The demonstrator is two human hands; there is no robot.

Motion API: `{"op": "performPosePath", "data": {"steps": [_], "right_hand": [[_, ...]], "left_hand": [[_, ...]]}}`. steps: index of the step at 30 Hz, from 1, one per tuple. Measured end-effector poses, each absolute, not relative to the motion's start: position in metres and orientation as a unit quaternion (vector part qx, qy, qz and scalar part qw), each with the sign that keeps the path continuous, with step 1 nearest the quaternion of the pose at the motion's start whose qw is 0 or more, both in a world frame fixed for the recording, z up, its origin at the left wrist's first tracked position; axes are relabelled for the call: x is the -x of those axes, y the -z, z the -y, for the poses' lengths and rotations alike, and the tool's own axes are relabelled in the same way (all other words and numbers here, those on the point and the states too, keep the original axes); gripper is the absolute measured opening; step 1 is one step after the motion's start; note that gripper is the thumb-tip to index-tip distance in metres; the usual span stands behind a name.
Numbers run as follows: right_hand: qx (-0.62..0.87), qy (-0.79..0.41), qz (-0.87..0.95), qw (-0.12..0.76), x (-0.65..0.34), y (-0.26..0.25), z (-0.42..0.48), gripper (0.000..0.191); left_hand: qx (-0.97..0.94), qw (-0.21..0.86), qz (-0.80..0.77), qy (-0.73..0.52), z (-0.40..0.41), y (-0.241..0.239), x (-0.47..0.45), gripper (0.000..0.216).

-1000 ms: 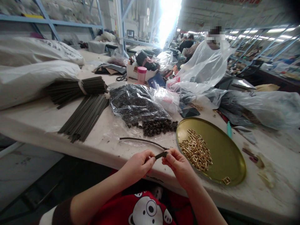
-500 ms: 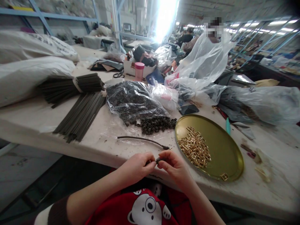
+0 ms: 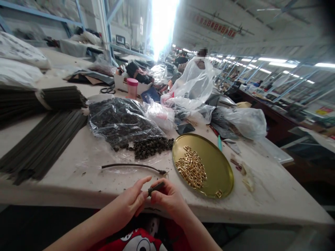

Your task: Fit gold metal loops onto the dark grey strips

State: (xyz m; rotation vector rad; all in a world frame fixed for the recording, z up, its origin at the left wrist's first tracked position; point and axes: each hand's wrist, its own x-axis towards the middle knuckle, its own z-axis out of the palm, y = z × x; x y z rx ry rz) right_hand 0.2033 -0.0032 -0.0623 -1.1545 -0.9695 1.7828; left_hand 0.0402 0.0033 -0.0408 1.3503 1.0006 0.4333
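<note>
My right hand (image 3: 167, 198) pinches a short dark strap (image 3: 157, 187) between thumb and fingers. At the strap's left end, the thumb of my left hand (image 3: 134, 197) presses close against a small dark loop, with the index finger raised and the other fingers curled beneath. The lower part of the strap is hidden by my fingers. Just beyond my hands lies a thin dark strap (image 3: 128, 165) with a gold-coloured metal piece at its right end. To the right, a round gold tray (image 3: 217, 164) holds a pile of small gold buckles (image 3: 192, 169).
Small dark loops (image 3: 150, 148) spill from a clear plastic bag (image 3: 123, 120). Dark strips (image 3: 44, 143) lie at the left beside a tied bundle (image 3: 60, 97). Farther back are a pink-lidded jar (image 3: 132, 89), scissors (image 3: 107, 90) and plastic bags. Another person is behind them.
The view has turned to the right, so things on the table appear farther left. My left index finger has lifted away, and more of the strap shows in my right hand.
</note>
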Motion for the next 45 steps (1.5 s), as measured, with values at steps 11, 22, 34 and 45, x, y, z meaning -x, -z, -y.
{"op": "performPosePath", "data": {"steps": [11, 22, 34, 45], "right_hand": [[0.475, -0.687, 0.344, 0.429, -0.210, 0.062, 0.000, 0.023], [0.523, -0.623, 0.307, 0.494, -0.197, 0.077, 0.006, 0.022], [0.430, -0.728, 0.243, 0.475, -0.210, 0.066, 0.016, 0.028], [0.359, -0.850, 0.206, 0.326, -0.210, 0.058, 0.032, 0.018]], "left_hand": [[-0.665, 0.577, -0.457, -0.124, -0.010, 0.037, -0.038, 0.030], [-0.679, 0.511, -0.513, -0.123, -0.014, 0.043, -0.054, 0.028], [-0.636, 0.622, -0.442, -0.115, -0.015, 0.036, -0.045, 0.031], [-0.621, 0.695, -0.349, -0.102, 0.003, 0.013, -0.041, 0.027]]}}
